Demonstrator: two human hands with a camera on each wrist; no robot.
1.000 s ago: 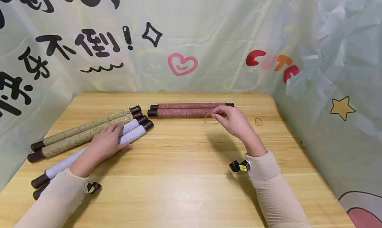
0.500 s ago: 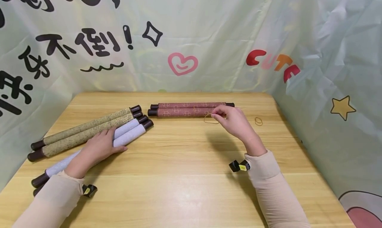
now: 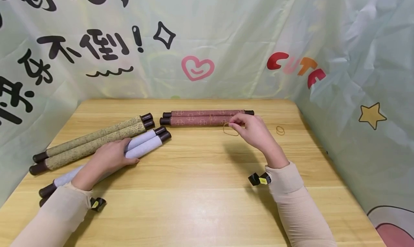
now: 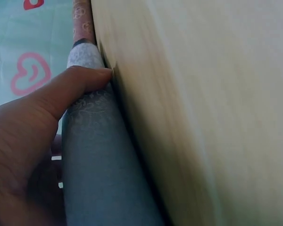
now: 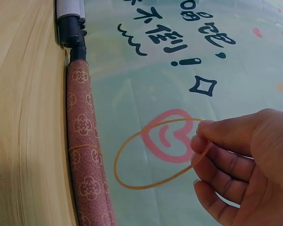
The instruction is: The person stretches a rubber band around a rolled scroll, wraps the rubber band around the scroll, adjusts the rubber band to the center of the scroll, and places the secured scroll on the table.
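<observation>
Two pale blue scrolls (image 3: 144,147) with dark end knobs lie side by side, slanting across the left of the table. My left hand (image 3: 106,158) grips them around the middle, the thumb lying over the near one in the left wrist view. A thin yellow rubber band (image 5: 142,188) hangs as an open loop from my right hand (image 3: 255,133), pinched between thumb and fingers. Behind that hand lie two dark red flowered scrolls (image 3: 194,121), held by another rubber band (image 5: 85,146). Part of the blue pair is hidden under my left hand and sleeve.
Two olive patterned scrolls (image 3: 93,142) lie just beyond the blue pair, at the left. Loose rubber bands (image 3: 280,134) rest on the wooden table (image 3: 207,204) at the right. A printed cloth (image 3: 233,35) hangs behind and along the sides.
My left hand slid back along the blue scrolls toward me, then the pair shifted slightly to the right with it. My right hand has stayed in place, the rubber band swinging slightly.
</observation>
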